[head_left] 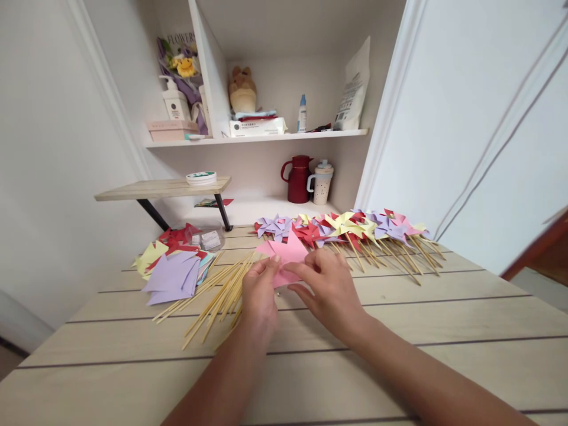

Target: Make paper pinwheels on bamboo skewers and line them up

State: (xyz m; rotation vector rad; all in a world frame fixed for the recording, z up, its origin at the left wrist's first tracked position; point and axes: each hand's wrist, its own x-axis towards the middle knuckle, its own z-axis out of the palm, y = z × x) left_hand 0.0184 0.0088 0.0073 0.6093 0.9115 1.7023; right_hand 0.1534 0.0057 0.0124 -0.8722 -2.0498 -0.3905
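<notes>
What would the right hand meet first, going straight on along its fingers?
The folded pink paper sheet, which the right hand touches; beyond it, probably the left hand, though depth is unclear.

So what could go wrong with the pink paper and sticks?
The pink paper might crease or tear, as the left hand and right hand are both on it. The loose sticks lie right by the left hand, so a bump could scatter them.

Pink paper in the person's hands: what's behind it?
Beyond the pink paper, colourful paper pinwheels lie on the wooden table. The left hand grips the paper and the right hand touches it; whatever sits directly behind it is covered.
</notes>
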